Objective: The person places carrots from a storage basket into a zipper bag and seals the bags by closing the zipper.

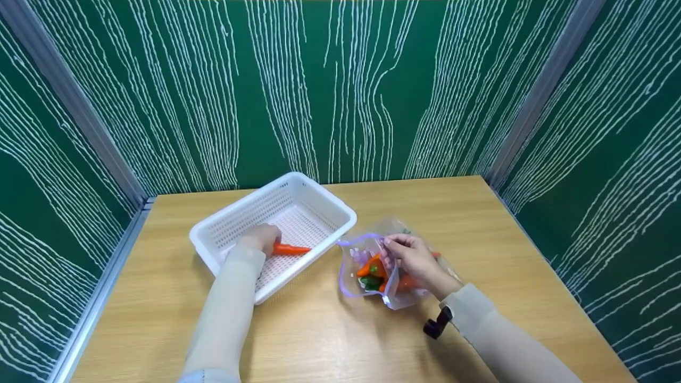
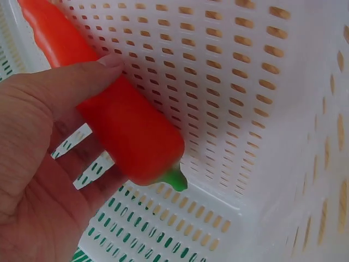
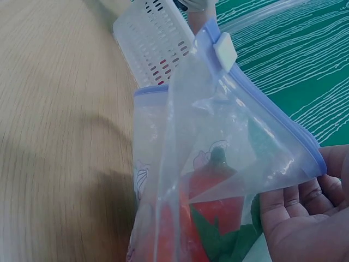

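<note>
Inside the white perforated basket (image 1: pixel 298 213), my left hand (image 1: pixel 260 238) holds a long red chili pepper (image 2: pixel 133 134) with a green stem. The thumb lies across the pepper in the left wrist view, with fingers behind it. My right hand (image 1: pixel 412 258) pinches the purple-edged rim of a clear slider zip bag (image 1: pixel 343 271), whose mouth gapes toward the basket. Orange, red and green peppers (image 1: pixel 375 268) show through the plastic. A white slider (image 3: pixel 225 52) sits on the bag's zip edge in the right wrist view.
Basket and bag stand side by side on a wooden table (image 1: pixel 319 340). Green panels (image 1: pixel 340 106) with white wavy lines, joined by metal posts (image 1: pixel 542 96), enclose the back and sides. A black strap (image 1: pixel 438 323) hangs at the right wrist.
</note>
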Available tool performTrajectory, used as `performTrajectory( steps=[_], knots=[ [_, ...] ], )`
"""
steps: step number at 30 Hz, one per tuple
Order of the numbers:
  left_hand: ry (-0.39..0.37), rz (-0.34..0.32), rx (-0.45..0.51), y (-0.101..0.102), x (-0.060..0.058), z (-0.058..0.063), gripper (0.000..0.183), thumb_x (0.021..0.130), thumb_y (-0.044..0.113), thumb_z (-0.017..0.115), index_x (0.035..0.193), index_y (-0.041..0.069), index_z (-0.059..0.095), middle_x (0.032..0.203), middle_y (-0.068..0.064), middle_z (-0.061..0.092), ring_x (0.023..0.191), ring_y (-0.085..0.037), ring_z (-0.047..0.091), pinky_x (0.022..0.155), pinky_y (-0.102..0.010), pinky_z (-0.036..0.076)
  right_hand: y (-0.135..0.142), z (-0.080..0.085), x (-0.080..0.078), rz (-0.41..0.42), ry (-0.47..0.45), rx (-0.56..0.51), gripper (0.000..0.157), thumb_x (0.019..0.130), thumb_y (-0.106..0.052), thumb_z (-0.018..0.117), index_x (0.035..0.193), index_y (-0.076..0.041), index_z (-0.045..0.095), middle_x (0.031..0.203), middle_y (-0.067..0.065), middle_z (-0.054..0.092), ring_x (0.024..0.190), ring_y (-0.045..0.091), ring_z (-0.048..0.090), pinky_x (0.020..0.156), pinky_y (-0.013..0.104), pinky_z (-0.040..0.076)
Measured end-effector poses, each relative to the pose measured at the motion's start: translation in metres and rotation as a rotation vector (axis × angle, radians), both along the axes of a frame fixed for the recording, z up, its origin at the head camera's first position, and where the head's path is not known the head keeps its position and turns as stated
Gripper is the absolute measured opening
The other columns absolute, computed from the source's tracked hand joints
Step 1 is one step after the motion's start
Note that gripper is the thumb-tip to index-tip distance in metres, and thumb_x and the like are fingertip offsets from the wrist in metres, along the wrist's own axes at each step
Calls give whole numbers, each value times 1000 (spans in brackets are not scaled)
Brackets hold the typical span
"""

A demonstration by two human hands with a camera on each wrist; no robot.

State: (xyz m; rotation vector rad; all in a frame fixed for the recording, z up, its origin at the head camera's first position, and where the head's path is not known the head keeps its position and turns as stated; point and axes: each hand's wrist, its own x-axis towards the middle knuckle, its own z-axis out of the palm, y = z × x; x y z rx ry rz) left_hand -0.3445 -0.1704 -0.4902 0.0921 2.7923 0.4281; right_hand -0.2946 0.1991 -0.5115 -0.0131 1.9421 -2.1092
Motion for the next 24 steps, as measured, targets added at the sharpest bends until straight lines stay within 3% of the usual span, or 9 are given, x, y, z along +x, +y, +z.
performTrajectory(
  steps=[10,14,19,24],
  knots=[
    [-55,66,129,-1,-1,18,47,98,-2,68,142,13,68,134,-9,68,121,-29,60,120,-53,45,0,1,0,-3,-4,-23,18,113,-13,58,108,-2,71,85,3,71,69,13,63,67,24,60],
    [-29,30,118,-3,-11,20,46,97,0,71,142,12,69,134,-10,69,121,-29,61,120,-53,46,0,2,0,-6,-10,-20,18,113,-14,57,110,-1,71,85,3,71,69,13,63,67,24,59],
    [-14,-47,98,-9,-33,16,46,96,6,79,140,13,70,133,-8,71,119,-28,61,119,-51,47,0,2,0,-6,-9,-22,19,113,-13,57,111,0,71,85,3,71,69,14,63,67,24,59],
    [17,-88,143,-16,-38,19,41,95,12,83,135,13,74,127,-7,73,113,-27,62,111,-47,51,0,1,1,-5,-7,-11,19,113,-14,58,109,-2,73,85,2,71,70,14,62,67,24,58]
  ],
)
